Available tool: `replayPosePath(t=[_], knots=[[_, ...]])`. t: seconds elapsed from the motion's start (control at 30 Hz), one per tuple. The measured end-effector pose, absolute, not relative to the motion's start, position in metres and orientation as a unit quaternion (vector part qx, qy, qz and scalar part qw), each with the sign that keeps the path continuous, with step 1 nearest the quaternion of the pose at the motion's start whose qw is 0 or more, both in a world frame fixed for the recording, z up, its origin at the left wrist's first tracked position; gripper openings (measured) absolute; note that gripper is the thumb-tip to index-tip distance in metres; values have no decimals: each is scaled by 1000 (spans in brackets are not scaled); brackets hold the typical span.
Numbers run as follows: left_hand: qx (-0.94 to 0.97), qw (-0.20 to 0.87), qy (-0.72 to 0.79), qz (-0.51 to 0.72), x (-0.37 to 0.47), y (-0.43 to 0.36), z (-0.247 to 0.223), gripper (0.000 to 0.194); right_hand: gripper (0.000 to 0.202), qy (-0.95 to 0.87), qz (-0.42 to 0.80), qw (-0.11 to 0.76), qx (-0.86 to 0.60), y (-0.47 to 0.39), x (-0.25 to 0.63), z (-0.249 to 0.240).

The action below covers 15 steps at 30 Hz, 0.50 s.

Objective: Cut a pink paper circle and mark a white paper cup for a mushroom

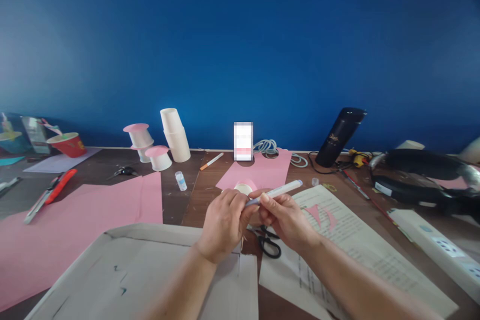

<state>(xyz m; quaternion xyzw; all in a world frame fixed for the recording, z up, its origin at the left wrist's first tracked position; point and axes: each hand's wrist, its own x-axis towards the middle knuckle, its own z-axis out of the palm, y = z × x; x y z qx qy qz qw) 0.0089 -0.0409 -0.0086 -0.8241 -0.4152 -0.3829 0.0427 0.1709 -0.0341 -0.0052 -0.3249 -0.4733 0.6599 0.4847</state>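
A white marker pen (283, 190) with a pale blue end is held between my hands, tilted up to the right. My left hand (225, 220) is closed around its lower left end, which the fingers mostly hide. Thumb and fingers of my right hand (287, 217) pinch the barrel near its middle. Just behind the hands stands a white paper cup (243, 188) with pink on it, partly covered by my fingers. Scissors (270, 247) with black handles lie under the hands, their blades partly hidden. Printed paper (360, 240) with pink scraps (320, 216) lies under my right forearm.
White cardboard (150, 260) and pink paper (90, 210) cover the left. A utility knife (50, 195), glue bottle (180, 181), stacked cups (175, 135) and pink-topped cups (139, 137) stand or lie beyond. At right are a black flask (339, 137), headphones (423, 175) and power strip (438, 250).
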Motion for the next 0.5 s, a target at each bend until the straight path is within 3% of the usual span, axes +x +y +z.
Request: replayPosePath(t=[0.5], knots=[[-822, 29, -438, -364, 8, -40, -8, 25, 29, -379, 693, 526, -314, -42, 155, -3]])
